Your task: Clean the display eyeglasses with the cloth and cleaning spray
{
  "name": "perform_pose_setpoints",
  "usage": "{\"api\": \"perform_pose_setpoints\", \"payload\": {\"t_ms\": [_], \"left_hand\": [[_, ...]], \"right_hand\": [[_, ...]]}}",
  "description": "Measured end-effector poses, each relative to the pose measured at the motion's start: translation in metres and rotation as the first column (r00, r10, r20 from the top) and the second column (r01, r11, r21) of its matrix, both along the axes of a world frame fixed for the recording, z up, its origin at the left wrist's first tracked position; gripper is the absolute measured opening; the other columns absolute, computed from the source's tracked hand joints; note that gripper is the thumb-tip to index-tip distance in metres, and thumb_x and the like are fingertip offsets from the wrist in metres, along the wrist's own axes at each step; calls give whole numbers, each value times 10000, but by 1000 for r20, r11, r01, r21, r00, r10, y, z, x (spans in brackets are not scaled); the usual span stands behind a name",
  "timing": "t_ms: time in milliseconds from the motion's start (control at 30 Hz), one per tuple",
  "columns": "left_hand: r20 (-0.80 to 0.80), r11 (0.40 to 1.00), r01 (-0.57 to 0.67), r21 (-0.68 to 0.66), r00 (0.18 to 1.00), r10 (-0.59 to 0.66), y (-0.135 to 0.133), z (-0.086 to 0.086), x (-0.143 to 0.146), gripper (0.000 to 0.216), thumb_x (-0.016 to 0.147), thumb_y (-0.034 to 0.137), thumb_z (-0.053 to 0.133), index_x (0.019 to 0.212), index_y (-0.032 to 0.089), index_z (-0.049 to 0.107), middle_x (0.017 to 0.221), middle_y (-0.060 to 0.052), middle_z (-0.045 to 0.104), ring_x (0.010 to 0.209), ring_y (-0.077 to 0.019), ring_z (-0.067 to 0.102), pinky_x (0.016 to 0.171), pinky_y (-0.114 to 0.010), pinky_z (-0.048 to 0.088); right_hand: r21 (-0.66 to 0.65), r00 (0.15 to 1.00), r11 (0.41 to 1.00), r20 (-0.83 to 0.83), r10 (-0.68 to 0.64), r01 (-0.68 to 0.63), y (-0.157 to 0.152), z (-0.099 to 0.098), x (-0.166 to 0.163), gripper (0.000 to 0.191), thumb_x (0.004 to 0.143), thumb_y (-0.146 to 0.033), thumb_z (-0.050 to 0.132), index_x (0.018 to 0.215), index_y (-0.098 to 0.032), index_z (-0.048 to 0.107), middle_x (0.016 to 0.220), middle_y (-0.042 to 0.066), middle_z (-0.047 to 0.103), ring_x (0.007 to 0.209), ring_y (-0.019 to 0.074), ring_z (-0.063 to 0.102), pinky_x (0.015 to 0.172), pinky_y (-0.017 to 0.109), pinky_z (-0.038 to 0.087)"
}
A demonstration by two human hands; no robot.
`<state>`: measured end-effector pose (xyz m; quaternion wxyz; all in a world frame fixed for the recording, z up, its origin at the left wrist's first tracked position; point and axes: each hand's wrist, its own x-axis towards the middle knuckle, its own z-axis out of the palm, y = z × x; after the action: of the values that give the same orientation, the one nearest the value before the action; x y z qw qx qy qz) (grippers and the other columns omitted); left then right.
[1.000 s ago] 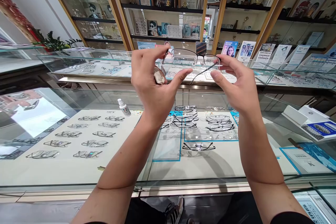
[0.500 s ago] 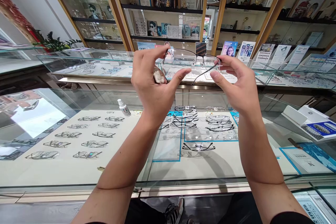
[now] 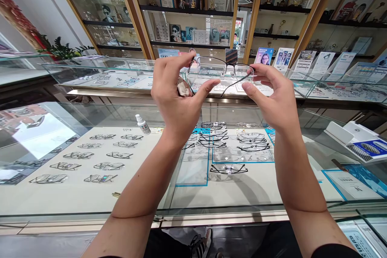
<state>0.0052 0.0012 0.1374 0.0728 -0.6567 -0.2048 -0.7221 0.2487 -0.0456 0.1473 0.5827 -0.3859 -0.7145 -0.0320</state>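
Above the glass-topped surface [image 3: 90,203]: dark-rimmed glasses [image 3: 231,64], one pair, raised between two hands. Left hand [image 3: 173,84]: curled at one end, thumb extended, crumpled pale cloth [image 3: 183,89] held. Right hand [image 3: 274,96]: pinching the other end. Below: white spray bottle [image 3: 142,124]; display frames [image 3: 229,168]. Beyond: shelves [image 3: 187,8].

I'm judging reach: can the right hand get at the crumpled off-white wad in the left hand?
Probably not freely: the right hand is holding the eyeglasses, and the wad sits tucked within the left hand.
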Motion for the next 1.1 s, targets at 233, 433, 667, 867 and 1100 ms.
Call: {"api": "perform_pose_setpoints", "payload": {"t_ms": [233,433,667,867,1100], "left_hand": [[19,1000,-11,-14,1000,11,-1,-1,2,661,778,722,871,1327,385,726,1288,-92,702,1355,-395,613,1118,-608,565],[3,999,-46,-7,999,46,-1,0,2,647,790,694,880,1333,383,719,1274,-90,710,1341,-386,623,1117,-598,564],[-30,996,-87,-19,996,86,-4,3,1,576,856,665,843,1347,398,704,1280,-64,738,1282,-351,669,1059,-548,571],[-18,994,-22,-105,1000,20,-2,4,-1,573,856,716,818,1327,406,722,1299,-55,748,1306,-350,679,1082,-557,566],[-20,996,4,-85,1000,-5,7,3,-2,555,874,711,804,1320,385,746,1283,-65,783,1230,-345,733,1041,-550,612]], "right_hand": [[-34,1000,999,-2,-3,3,0,0,-1,486,970,-587,727,1385,-335,737,1368,85,765,1209,325,733,1110,592,587],[-56,1000,998,-4,5,-5,0,0,0,523,952,-613,738,1396,-336,734,1371,94,768,1194,330,737,1098,593,591],[5,999,1000,-29,-30,30,-4,0,-4,478,956,-622,729,1341,-338,741,1335,90,774,1190,320,731,1112,592,576],[93,997,993,-43,-72,75,-6,-1,-7,490,956,-640,727,1351,-351,716,1339,84,748,1241,346,703,1123,616,564],[135,990,981,-39,-137,141,-18,0,-14,492,976,-624,707,1404,-383,678,1367,95,712,1356,400,636,1174,681,534]]}}
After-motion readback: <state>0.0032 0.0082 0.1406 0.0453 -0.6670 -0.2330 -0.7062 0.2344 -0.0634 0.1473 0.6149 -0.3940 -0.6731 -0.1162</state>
